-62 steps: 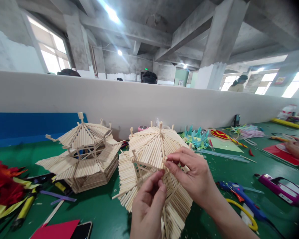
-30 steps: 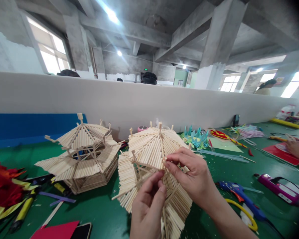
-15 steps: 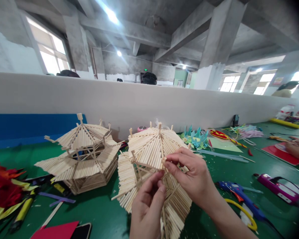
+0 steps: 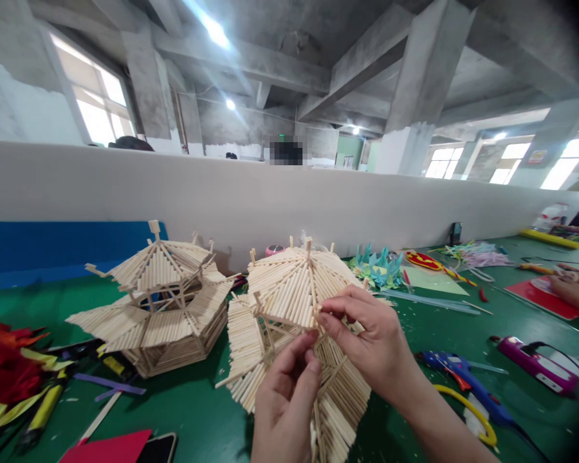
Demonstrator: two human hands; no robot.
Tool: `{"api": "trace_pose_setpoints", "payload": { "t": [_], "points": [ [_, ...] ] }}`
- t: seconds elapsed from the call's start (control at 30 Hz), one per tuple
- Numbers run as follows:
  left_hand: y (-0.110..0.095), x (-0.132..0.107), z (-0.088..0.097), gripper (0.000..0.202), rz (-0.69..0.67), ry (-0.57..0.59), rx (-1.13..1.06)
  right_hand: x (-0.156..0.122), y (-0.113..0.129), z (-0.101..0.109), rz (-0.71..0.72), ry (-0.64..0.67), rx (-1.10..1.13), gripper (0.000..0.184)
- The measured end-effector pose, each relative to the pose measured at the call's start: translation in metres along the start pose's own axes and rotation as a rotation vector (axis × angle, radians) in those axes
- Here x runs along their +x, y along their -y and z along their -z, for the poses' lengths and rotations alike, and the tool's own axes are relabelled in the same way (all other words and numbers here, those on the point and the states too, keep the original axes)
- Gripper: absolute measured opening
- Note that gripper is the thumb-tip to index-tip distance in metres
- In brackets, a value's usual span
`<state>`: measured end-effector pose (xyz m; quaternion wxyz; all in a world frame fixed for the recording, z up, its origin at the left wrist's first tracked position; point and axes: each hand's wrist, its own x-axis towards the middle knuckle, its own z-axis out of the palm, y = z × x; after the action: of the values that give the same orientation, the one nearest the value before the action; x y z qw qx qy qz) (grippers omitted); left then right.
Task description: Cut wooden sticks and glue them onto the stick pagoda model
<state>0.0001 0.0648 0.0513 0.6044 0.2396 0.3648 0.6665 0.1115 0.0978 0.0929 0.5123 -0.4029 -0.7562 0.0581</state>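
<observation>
A pavilion model of pale wooden sticks [image 4: 289, 283] stands in front of me, with a pointed upper roof over a wider lower one. At the upper roof's front corner, my right hand [image 4: 367, 334] pinches a small piece of wooden stick against the end of the ridge. My left hand [image 4: 287, 399] is just below, its fingers curled and thumb close to the index finger; whatever lies between them is hidden. Both hands cover part of the lower roof. To the left stands a second, similar stick pavilion [image 4: 174, 321].
A blue glue gun [image 4: 468, 379] and a purple device [image 4: 535, 366] lie at right on the green table. Teal paper shapes [image 4: 379, 267] sit behind. Red paper [image 4: 110, 447] covers part of a phone at front left. Another person's hand [image 4: 576, 289] is at far right, before a white partition [image 4: 212, 193].
My hands and the pavilion stay almost still. At far right the other person's hand has shifted slightly, and a person in the background has moved right.
</observation>
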Motion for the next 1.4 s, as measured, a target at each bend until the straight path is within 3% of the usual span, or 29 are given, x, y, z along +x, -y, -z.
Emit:
{"api": "trace_pose_setpoints", "payload": {
  "t": [1.23,1.4],
  "points": [
    [0.0003,0.0018,0.0012,0.032,-0.013,-0.015,0.02,-0.0015,-0.0003,-0.0009,-0.003,-0.003,-0.006,0.009],
    [0.0031,0.004,0.0034,0.035,-0.009,-0.015,0.021,-0.0046,-0.0004,0.0043,-0.02,0.0,0.003,0.022]
  ]
}}
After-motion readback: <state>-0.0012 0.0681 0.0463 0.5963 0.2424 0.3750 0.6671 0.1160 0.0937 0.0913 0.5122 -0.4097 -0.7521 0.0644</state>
